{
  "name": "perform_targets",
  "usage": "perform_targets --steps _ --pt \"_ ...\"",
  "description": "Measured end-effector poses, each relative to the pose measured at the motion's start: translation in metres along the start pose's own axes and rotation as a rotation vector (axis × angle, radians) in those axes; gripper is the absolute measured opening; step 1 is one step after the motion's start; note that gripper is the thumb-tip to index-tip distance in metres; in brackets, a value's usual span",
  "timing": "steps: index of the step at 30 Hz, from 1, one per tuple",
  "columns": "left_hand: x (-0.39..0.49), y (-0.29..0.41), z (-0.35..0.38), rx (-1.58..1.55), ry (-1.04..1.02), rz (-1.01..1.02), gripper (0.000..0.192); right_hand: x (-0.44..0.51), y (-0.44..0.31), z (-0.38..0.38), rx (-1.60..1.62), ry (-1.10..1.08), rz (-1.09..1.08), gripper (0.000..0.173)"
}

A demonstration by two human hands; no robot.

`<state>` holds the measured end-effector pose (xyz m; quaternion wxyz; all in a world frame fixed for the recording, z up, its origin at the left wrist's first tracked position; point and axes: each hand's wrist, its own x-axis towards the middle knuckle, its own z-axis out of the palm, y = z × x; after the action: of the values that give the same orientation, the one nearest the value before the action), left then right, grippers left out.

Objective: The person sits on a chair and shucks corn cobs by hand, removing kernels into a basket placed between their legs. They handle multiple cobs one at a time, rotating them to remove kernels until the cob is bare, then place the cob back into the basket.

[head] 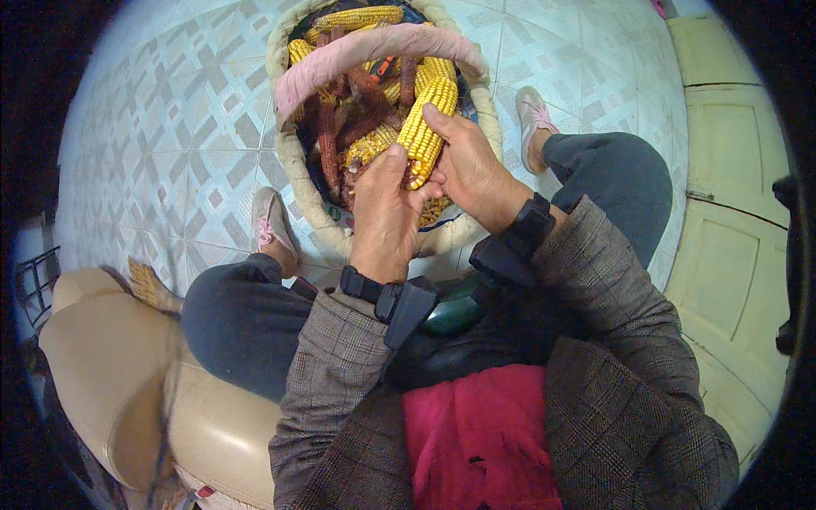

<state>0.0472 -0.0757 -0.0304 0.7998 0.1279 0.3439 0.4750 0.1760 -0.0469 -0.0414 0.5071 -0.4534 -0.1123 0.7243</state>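
Both hands are on one ear of dried yellow corn [428,124], held at a slant over the near part of a basket. My left hand [386,213] grips its lower end, where a small patch of reddish cob shows without kernels. Higher up, my right hand [468,162] wraps the ear's right side, thumb lying along the kernels. Under them the basket [293,185] has a padded, cloth-wrapped rim and a pink wrapped handle [382,44] arching across it. Inside lie several yellow ears, bare red-brown cobs [327,143] and loose kernels [435,209]. A partly shelled ear [371,145] rests left of my hands.
An orange-and-black object [382,69], partly buried, lies among the cobs. My feet in pink-laced shoes [268,223] flank the basket on the patterned tile floor [217,127]. Beige padded seating [115,357] is at left, pale yellow panelled doors [733,268] at right.
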Motion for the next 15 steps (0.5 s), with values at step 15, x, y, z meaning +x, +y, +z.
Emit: perform_targets --steps 15 --pt "0.002 0.001 -0.004 0.038 -0.002 0.013 0.038 0.001 0.002 0.003 0.022 -0.046 0.018 0.033"
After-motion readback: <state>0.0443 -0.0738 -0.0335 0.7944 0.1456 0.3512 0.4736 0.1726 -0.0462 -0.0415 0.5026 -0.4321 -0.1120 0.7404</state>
